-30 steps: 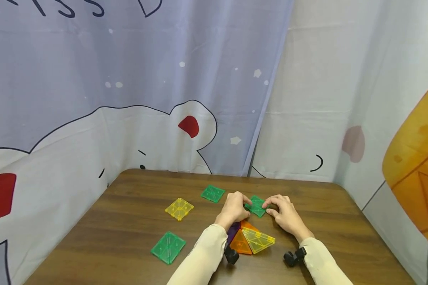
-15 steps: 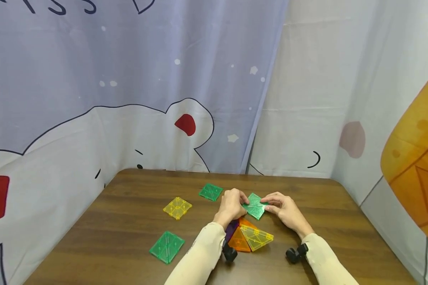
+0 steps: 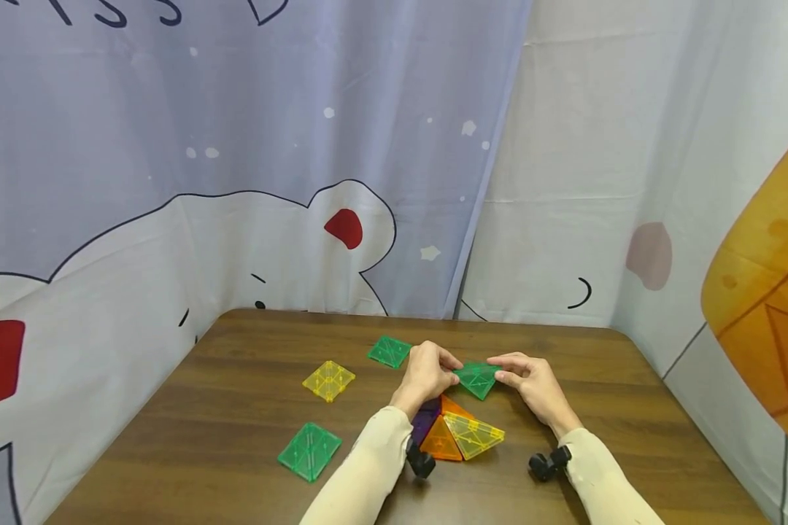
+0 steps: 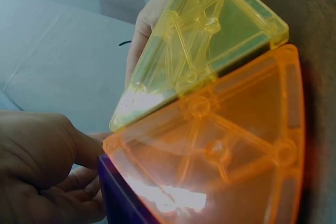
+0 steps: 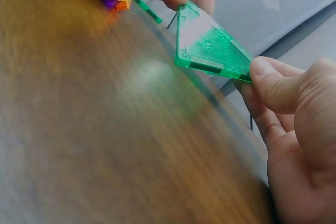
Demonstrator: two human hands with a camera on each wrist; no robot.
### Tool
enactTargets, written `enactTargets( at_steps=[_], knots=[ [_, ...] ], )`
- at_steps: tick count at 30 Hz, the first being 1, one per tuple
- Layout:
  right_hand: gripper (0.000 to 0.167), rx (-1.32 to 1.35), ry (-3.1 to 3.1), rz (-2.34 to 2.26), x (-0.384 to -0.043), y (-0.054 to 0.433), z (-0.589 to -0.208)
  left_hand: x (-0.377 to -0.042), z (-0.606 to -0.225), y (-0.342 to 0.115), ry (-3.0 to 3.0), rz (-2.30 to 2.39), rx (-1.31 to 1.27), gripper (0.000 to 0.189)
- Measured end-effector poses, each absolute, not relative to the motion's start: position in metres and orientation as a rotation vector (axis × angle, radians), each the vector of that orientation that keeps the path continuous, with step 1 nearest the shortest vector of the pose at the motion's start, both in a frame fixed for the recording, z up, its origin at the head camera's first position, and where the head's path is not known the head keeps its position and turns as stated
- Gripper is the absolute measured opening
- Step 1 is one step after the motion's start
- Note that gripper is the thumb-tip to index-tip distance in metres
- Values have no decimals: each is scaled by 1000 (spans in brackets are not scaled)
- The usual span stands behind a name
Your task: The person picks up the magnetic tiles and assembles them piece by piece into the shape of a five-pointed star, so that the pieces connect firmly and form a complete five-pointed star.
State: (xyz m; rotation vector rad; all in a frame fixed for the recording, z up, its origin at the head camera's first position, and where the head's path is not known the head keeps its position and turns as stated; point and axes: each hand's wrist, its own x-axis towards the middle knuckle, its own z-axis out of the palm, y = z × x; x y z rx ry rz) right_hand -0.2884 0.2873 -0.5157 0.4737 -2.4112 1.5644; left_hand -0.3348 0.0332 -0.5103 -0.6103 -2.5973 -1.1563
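Both hands hold a green translucent magnetic tile [image 3: 479, 380] off the table. My left hand [image 3: 425, 375] pinches one corner, and my right hand [image 3: 532, 390] has the opposite corner between thumb and fingers. In the right wrist view the green tile [image 5: 207, 43] shows as a triangle, tilted above the wood. Nearer me stands a raised build of triangular tiles: orange [image 3: 441, 440], yellow [image 3: 475, 436] and purple [image 3: 425, 419]. The left forearm hides part of it. In the left wrist view, its orange tile [image 4: 236, 140] and yellow tile [image 4: 210, 35] meet along an edge.
Left of the hands lie a yellow tile square [image 3: 329, 381], a near green square [image 3: 310, 452] and a far green square [image 3: 389, 351], flat on the brown table [image 3: 190, 445]. A printed curtain [image 3: 269, 146] hangs behind the table's far edge.
The green tile was a diamond seen from above; its far half has folded, so it now shows as a triangle. Both hands have shifted slightly, still gripping its corners.
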Motion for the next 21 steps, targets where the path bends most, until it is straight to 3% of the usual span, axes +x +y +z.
enactTargets(
  at_steps=[6,10,18,21],
  knots=[
    [28,433,-2434,1570,-288,288,-515,-296,-477,10,-2630,-1250,-664,11],
    [27,413,-2447,1587,-289,287,-517,-272,-462,-13,-2668,-1278,-669,14],
    [30,439,-2455,1680,-289,293,-515,-237,-465,-43,-2854,-1055,-855,70],
    [32,490,-2436,1764,-288,291,-517,-233,-473,-46,-2873,-910,-934,82]
  ],
)
